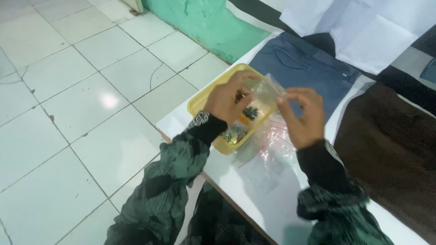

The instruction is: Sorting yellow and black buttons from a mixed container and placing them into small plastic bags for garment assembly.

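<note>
Clear plastic bag pinched between left hand and right hand

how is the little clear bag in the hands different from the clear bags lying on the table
The small clear bag is lifted above the yellow tray, pinched between the left hand and right hand; the loose clear bags lie flat on the white table. The held bag is a single one with dark small pieces at its bottom; the table bags form an overlapping pile and look empty. Both are thin transparent plastic.

Two hands, one yellow tray, one held clear bag — and two folded garments, blue and brown.
</note>
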